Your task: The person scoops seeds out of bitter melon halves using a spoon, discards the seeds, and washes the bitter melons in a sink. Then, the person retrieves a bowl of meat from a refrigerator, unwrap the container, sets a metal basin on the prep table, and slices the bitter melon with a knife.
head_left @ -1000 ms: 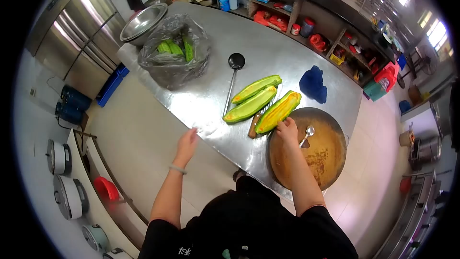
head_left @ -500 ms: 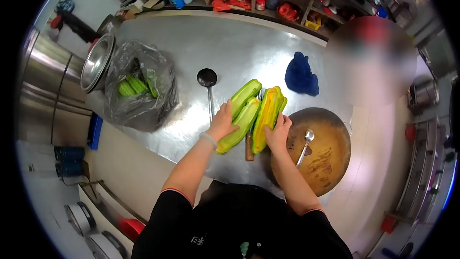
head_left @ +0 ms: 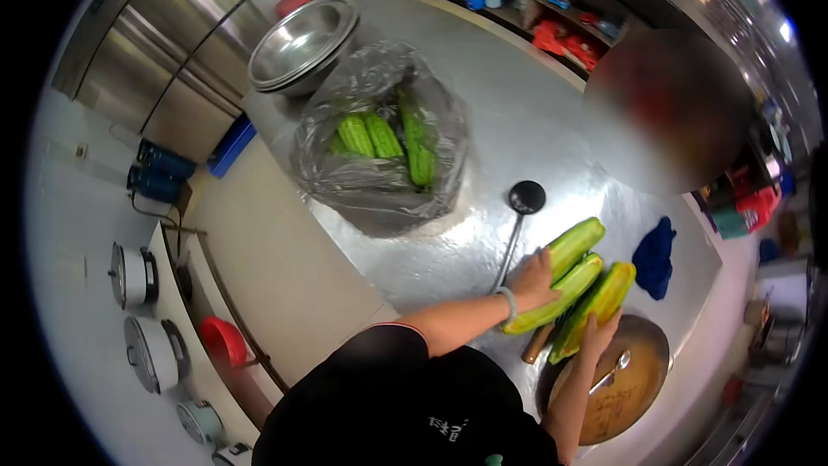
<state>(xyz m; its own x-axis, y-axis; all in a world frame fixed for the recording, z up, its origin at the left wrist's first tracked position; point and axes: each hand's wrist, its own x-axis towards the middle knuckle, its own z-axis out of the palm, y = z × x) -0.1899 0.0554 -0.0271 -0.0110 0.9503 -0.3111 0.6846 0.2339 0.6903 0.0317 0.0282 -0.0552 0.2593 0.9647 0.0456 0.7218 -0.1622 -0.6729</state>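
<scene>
Three split green gourd halves lie side by side on the steel table. My left hand (head_left: 535, 283) is closed around the left side of the two pale-fleshed halves (head_left: 552, 295). On the other side, my right hand (head_left: 599, 334) grips the half with an orange-yellow core (head_left: 602, 300). A wooden handle (head_left: 536, 343) sticks out from beneath them, its other end hidden. Close to my right hand is a large round pan (head_left: 634, 397) with a metal spoon (head_left: 611, 373) in it. A black ladle (head_left: 527, 198) lies beside my left hand.
Whole green gourds (head_left: 379, 135) sit in an open grey plastic bag (head_left: 379, 203). Stacked metal bowls (head_left: 302, 43) stand at the table's far left corner. A dark blue cloth (head_left: 655, 259) is at the right. A blurred round patch hides the upper right area.
Since one second ago, my left hand has come from the table's front edge onto the gourd halves, and the halves have been drawn together. The view has swung left.
</scene>
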